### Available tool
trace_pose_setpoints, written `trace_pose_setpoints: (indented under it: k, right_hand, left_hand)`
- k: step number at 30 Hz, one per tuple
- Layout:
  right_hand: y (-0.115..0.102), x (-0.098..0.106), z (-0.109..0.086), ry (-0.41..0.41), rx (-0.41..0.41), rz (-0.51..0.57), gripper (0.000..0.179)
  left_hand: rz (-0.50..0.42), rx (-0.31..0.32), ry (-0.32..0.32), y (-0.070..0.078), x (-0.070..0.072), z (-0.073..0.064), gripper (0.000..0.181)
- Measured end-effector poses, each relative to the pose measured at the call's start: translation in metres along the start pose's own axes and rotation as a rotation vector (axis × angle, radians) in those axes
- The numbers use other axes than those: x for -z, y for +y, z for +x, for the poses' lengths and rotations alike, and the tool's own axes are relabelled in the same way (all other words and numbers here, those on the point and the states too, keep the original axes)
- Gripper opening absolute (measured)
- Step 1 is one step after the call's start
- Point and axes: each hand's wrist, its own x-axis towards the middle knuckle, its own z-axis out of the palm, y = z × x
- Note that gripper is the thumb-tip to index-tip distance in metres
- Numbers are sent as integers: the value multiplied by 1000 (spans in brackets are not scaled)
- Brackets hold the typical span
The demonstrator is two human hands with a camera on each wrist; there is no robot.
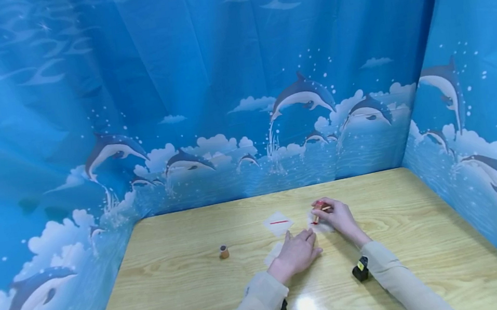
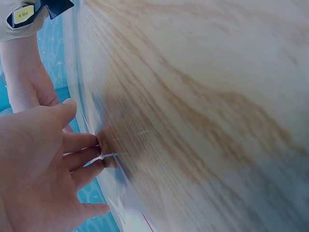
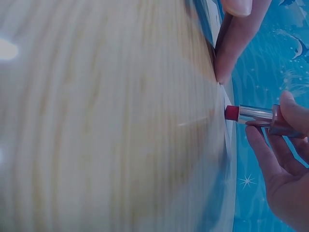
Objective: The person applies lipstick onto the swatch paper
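My right hand [image 1: 337,215] pinches a lipstick [image 3: 256,115] by its base, with the red tip down at a white paper square [image 1: 326,226]. A short red mark shows under the tip in the head view. My left hand [image 1: 297,253] lies with fingers extended, fingertips right at the near edge of that paper. Just left of it, a second paper square [image 1: 278,223] bears a straight red line. A third paper [image 1: 273,252] is partly hidden under the left hand. In the left wrist view the left hand's fingers [image 2: 87,173] reach down to the table surface.
A small brown lipstick cap [image 1: 224,252] stands upright on the wood-grain table [image 1: 178,300], left of the papers. Blue dolphin-print curtains [image 1: 207,129] rise along the table's back and sides. Black wrist cameras [image 1: 360,269] sit at both cuffs.
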Motion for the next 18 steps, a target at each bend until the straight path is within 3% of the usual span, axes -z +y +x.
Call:
trace_pose_setpoints:
  k: [18]
  right_hand:
    - [5, 8, -1, 16, 14, -46, 27]
  left_hand:
    - [15, -3, 1, 0, 1, 1, 54]
